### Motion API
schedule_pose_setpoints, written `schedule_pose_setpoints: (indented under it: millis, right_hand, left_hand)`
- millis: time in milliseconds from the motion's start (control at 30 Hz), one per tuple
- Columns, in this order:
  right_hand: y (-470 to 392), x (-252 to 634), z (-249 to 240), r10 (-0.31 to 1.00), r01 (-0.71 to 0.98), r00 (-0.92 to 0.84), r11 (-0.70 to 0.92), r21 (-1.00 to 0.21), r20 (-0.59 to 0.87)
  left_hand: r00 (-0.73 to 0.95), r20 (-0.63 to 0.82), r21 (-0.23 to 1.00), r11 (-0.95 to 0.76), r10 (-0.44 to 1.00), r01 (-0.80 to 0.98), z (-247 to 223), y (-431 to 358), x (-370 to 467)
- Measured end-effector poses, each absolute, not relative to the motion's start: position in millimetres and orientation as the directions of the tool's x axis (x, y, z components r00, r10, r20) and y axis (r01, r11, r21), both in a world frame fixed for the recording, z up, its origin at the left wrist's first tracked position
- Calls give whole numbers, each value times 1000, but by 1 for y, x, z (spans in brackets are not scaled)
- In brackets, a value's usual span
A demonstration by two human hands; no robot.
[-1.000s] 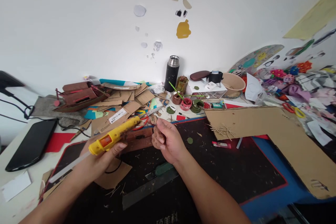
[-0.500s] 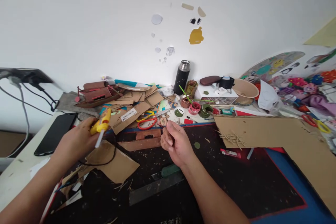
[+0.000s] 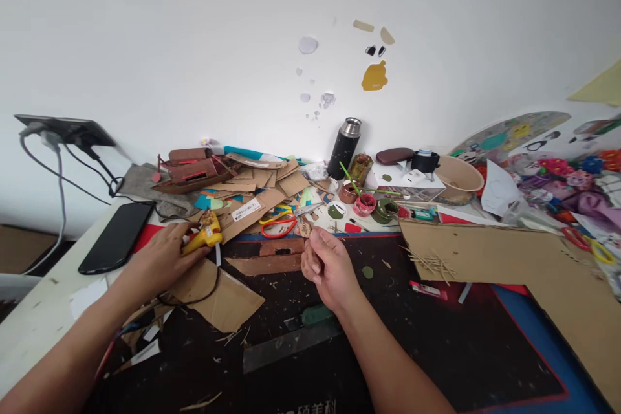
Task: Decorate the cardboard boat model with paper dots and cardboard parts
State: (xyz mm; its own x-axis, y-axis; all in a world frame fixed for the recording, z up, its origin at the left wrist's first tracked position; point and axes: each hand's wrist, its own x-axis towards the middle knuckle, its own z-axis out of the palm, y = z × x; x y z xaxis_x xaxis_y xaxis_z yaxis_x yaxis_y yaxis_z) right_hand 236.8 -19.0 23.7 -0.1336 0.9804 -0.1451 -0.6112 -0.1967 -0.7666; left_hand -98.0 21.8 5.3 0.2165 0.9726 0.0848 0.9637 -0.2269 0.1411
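My left hand is closed around the yellow hot glue gun, whose pale nozzle points down over a loose cardboard piece. My right hand pinches a small, roundish tan piece between thumb and fingers; its exact kind is hard to make out. Just left of the right hand, brown-painted cardboard strips lie on the black mat. Below that hand are a green-handled utility knife and a clear ruler.
Behind are a brown model boat, cardboard scraps, red-handled scissors, open paint jars and a black thermos. A phone lies at left. A large cardboard sheet with thin sticks spreads at right.
My left hand has lowered the glue gun and moved it slightly right, toward the cardboard scraps. My right hand still pinches the small piece. The view has shifted a little.
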Motion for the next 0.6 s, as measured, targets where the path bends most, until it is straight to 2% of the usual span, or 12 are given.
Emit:
schedule_pose_setpoints:
  millis: [100,200,267,333,400,500,600]
  right_hand:
    - [-19,236,22,981,-597,-129,-193,-779,-144]
    - [-19,233,20,984,-568,-120,-178,-803,-133]
    - [-20,232,20,985,-533,-118,-169,-829,-125]
    - [-24,232,21,984,-466,-129,-168,-869,-121]
    - [-29,234,23,982,-344,-145,-161,-925,-117]
    - [-38,241,25,991,-53,-126,-53,-997,-46]
    - [-45,248,23,989,306,-128,113,-945,76]
  left_hand:
    - [195,105,137,-209,975,968,20,20,-100]
    - [163,260,261,-231,952,937,36,13,-82]
    - [290,299,349,-387,909,853,41,6,-60]
    - [459,313,359,-551,831,753,40,0,-37]
    - [561,296,352,-634,773,688,34,-3,-18]
    - [638,266,358,-689,723,630,24,-3,-3]
    - [636,260,384,-682,727,623,16,0,1]
